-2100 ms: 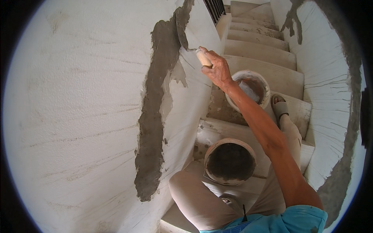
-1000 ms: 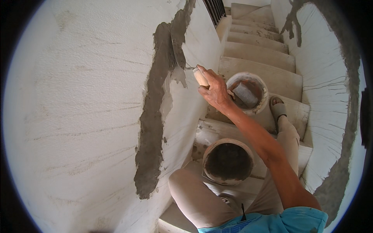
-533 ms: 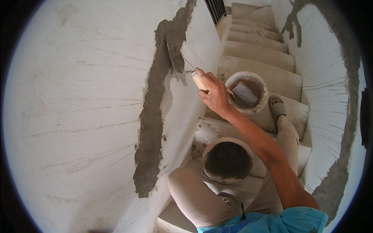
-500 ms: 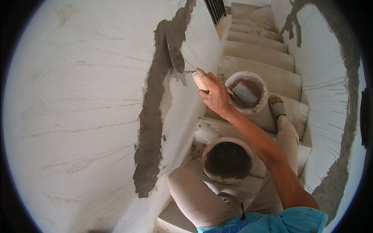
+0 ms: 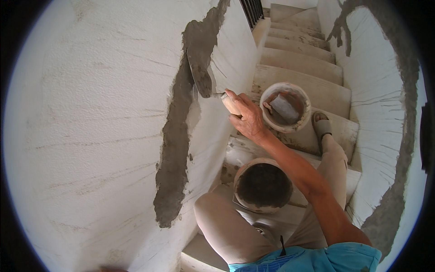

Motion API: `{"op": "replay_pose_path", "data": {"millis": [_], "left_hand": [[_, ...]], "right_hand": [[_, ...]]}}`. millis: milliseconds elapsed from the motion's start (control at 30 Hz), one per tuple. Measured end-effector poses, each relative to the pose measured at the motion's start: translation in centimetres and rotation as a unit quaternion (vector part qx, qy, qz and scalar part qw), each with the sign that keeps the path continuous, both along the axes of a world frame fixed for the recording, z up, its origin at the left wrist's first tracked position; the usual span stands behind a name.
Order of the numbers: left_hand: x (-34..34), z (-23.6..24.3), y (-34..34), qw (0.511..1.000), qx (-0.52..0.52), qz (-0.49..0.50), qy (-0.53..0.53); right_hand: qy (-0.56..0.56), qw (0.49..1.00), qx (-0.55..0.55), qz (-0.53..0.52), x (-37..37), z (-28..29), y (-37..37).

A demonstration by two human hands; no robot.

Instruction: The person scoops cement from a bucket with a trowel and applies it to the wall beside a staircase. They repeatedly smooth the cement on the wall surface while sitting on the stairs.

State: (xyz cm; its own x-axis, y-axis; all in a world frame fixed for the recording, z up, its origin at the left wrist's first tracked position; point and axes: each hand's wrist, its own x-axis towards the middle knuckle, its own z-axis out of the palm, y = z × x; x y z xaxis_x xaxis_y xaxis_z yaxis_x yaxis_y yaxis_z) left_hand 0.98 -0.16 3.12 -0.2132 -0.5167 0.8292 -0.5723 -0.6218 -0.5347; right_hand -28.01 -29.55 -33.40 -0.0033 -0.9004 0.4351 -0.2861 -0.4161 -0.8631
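- Trowel (image 5: 199, 76) is up on the left wall (image 5: 99, 118), with its blade against the upper part of a grey patch (image 5: 173, 136).
- Its blade is long, flat and grey, smeared with grey stuff like the patch. A thin metal neck joins it to a pale, round handle (image 5: 231, 105).
- Right hand (image 5: 248, 117) has its fingers curled around that handle.
- Left hand: I cannot tell how its fingers are.
- The grey patch is long and crooked, like a wobbly stripe. It runs from the top edge down toward the knee. Its sides are rough and ragged, and a thin, paler smear sits along its right side.
- The wall around it is white and bumpy, with thin dirty lines.
- Just below the forearm is a round bucket (image 5: 240, 195) with dark grey mix (image 5: 265, 185) inside.
- Higher up the stairs (image 5: 294, 61), another bucket (image 5: 306, 97) holds a grey, block-like thing (image 5: 285, 108). A foot in a grey sandal (image 5: 322, 127) is just beside it.
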Motion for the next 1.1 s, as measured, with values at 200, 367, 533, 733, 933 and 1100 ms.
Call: {"op": "replay_pose_path", "data": {"millis": [200, 367, 533, 733, 933, 1100], "left_hand": [[0.2, 0.3, 0.0, 1.000, -0.005, -0.017, -0.002], [0.0, 0.0, 0.1, 1.000, 0.007, -0.004, 0.004], [0.7, 0.1, 0.7, 1.000, -0.003, -0.006, 0.002], [1.6, 0.8, 1.2, 0.999, 0.001, -0.007, 0.041], [0.3, 0.6, 0.0, 1.000, 0.007, -0.023, -0.004], [0.9, 0.7, 0.3, 0.998, 0.026, -0.037, -0.034]], "right_hand": [[0.000, 0.995, 0.023, -0.097, 0.0, 1.7, -5.0], [0.012, 0.997, 0.020, -0.071, 1.4, 0.9, -4.0], [-0.001, 1.000, -0.002, 0.021, 0.4, -0.2, 2.6], [0.023, 0.998, -0.011, -0.064, 1.0, 1.6, -1.2], [0.003, 1.000, 0.023, 0.016, 2.5, 0.9, 3.2], [-0.005, 1.000, -0.008, 0.003, 1.0, 0.3, 4.6]]}}
